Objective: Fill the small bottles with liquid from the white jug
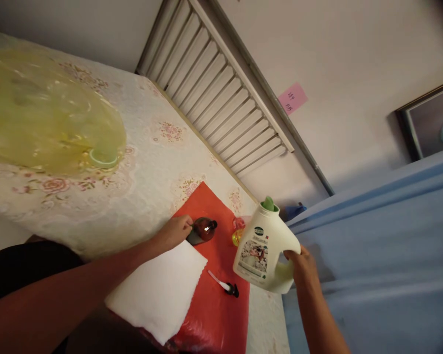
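My right hand is wrapped round the handle of a cream plastic detergent jug. The jug has a printed label, and a green spout shows at its open mouth. A small dark brown bottle with a black neck is on the red mat, and my left hand has its fingers closed on the bottle's near side. Between the two hands and closer to me lies a black pump top with a white tube. A white folded cloth covers part of the mat beneath my left forearm.
Behind the jug are a small red and yellow item and a blue object. A yellow translucent plastic bag lies at left on the floral tablecloth. A white radiator lines the wall; a blue curtain hangs at right.
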The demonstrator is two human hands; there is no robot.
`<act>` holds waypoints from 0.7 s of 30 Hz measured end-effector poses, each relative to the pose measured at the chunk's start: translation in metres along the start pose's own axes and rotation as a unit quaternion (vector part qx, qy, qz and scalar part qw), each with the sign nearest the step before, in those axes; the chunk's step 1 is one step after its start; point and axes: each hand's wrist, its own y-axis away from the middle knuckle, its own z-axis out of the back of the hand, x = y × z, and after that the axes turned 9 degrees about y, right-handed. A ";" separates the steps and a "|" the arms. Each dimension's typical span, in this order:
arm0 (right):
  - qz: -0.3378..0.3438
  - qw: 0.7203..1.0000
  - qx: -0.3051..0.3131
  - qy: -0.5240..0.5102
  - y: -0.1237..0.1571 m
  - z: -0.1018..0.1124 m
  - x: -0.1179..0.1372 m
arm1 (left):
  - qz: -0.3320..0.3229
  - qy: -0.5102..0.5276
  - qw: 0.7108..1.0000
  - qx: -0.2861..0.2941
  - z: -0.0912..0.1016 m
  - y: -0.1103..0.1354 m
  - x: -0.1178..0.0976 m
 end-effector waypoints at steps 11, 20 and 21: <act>0.075 0.990 0.110 0.043 0.022 0.008 -0.007 | -0.007 0.007 1.000 -0.004 -0.005 -0.003 0.010; 0.152 0.973 0.157 0.077 0.030 -0.003 -0.010 | 0.003 0.007 1.000 -0.005 -0.006 -0.004 0.012; 0.161 0.970 0.162 0.087 0.029 -0.005 -0.012 | 0.006 0.006 1.000 -0.004 -0.006 -0.005 0.012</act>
